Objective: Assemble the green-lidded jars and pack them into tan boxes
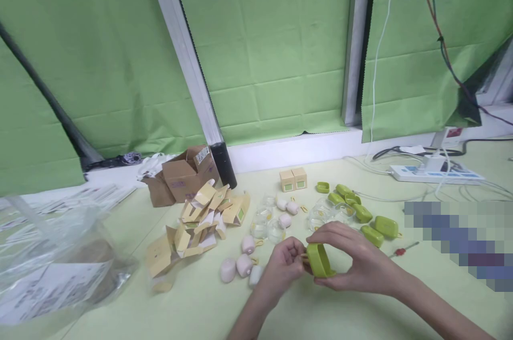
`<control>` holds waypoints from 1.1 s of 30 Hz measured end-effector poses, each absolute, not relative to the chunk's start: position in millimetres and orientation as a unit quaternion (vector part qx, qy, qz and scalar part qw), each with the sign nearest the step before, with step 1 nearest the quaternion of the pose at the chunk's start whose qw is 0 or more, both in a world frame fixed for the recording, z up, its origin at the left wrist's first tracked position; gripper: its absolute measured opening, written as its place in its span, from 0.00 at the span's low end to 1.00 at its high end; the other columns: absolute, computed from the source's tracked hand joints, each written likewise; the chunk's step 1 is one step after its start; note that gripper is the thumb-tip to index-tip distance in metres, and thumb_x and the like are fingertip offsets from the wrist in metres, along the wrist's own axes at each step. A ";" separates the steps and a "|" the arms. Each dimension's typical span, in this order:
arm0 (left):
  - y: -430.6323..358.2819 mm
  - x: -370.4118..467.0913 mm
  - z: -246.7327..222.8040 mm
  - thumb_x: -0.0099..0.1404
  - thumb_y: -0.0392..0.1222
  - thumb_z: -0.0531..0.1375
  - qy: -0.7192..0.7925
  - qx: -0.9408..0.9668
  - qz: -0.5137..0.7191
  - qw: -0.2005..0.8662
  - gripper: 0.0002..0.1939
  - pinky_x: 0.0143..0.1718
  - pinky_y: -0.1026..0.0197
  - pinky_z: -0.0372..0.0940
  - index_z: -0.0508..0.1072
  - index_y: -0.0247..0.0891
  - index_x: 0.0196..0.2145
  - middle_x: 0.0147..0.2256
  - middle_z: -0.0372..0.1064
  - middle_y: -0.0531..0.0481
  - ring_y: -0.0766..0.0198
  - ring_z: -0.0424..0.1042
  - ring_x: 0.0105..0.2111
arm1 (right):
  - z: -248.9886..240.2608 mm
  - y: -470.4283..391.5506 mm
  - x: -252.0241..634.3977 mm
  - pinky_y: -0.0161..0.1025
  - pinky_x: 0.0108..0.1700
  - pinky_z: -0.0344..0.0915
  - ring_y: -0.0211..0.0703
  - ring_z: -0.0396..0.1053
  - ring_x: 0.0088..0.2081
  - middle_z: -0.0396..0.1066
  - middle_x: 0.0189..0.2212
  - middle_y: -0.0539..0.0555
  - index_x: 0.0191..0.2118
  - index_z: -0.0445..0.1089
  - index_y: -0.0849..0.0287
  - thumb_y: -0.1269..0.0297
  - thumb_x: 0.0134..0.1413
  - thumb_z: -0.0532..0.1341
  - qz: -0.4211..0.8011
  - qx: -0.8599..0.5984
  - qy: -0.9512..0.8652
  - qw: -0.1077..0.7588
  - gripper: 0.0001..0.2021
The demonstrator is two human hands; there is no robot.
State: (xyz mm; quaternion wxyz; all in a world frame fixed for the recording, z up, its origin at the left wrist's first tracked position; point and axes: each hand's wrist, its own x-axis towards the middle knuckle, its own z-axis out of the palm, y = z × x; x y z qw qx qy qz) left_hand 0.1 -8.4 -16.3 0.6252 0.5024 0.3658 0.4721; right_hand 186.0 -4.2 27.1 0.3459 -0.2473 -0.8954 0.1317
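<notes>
Both hands meet low over the desk (360,318): the right hand (356,262) grips one green case (318,260) from the side, and the left hand (282,268) pinches its left edge. Behind them lie six more green cases (385,225), two small closed cartons (293,178), about six pale pink pieces (228,270), and a heap of flattened cartons (200,222).

Head camera looks forward and down, close over the table (344,308).
</notes>
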 end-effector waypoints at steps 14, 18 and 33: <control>-27.2 15.1 -9.6 0.61 0.44 0.59 0.285 0.355 0.473 0.754 0.18 0.37 0.61 0.62 0.66 0.34 0.47 0.41 0.69 0.40 0.61 0.71 0.34 | 21.6 22.5 237.6 0.46 0.48 0.64 0.48 0.66 0.49 0.67 0.49 0.57 0.53 0.62 0.53 0.62 0.59 0.51 0.149 -0.458 -0.829 0.283 0.17; -23.6 14.8 -16.1 0.63 0.44 0.57 0.260 0.273 0.470 0.798 0.23 0.39 0.60 0.62 0.60 0.34 0.53 0.44 0.69 0.37 0.61 0.72 0.35 | 15.3 45.4 290.0 0.51 0.43 0.64 0.54 0.69 0.42 0.72 0.39 0.58 0.37 0.72 0.56 0.65 0.54 0.51 0.022 -0.550 -0.804 0.224 0.12; -25.8 18.6 -36.7 0.53 0.38 0.57 0.208 0.298 0.358 0.860 0.20 0.24 0.63 0.61 0.67 0.33 0.46 0.35 0.71 0.41 0.64 0.69 0.23 | 25.1 100.8 195.2 0.45 0.48 0.62 0.45 0.68 0.44 0.72 0.40 0.53 0.40 0.71 0.57 0.68 0.58 0.56 0.049 -0.478 -0.862 0.157 0.08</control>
